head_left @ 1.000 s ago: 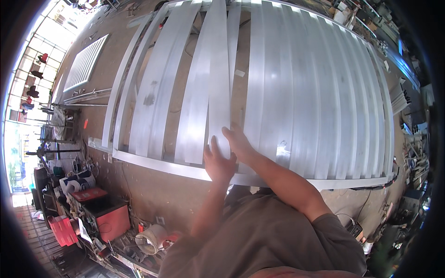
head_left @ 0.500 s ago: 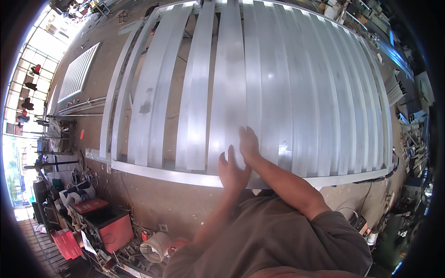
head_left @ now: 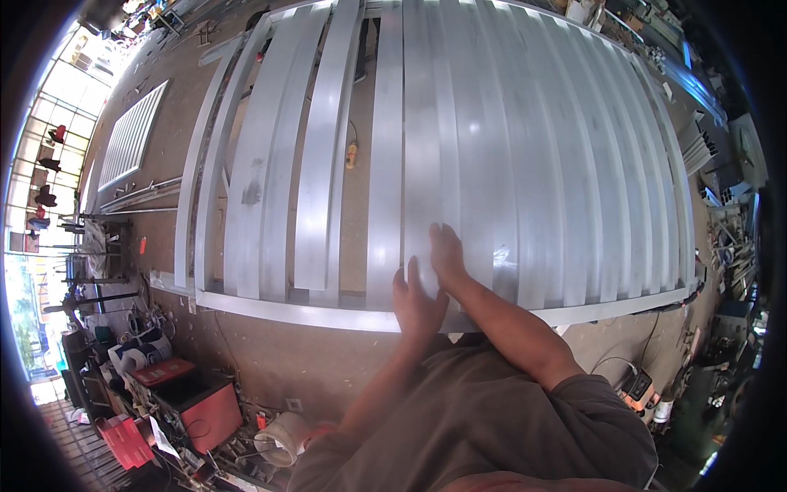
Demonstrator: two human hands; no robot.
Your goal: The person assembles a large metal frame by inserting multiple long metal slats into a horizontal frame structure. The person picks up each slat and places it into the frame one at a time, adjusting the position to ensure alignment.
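A large silvery metal frame lies before me, filled with long flat metal slats running away from me. My left hand rests near the frame's front rail, its thumb and fingers apart against a slat. Just beyond it, to the right, my right hand lies on the slats with fingers stretched out. Neither hand is wrapped round anything. Left of my hands, a narrow slat borders a wide gap, and a loose-looking slat stands on the gap's other side. The slats on the right sit close together.
Through the gap a small yellow object with a cord shows on the floor. A smaller slatted panel lies at the far left. A red box, a pale bucket and clutter fill the lower left. An orange-and-black device sits lower right.
The slat left of my hands has shifted left, and the gap beside it is wider, uncovering the yellow object. Both hands have moved slightly right.
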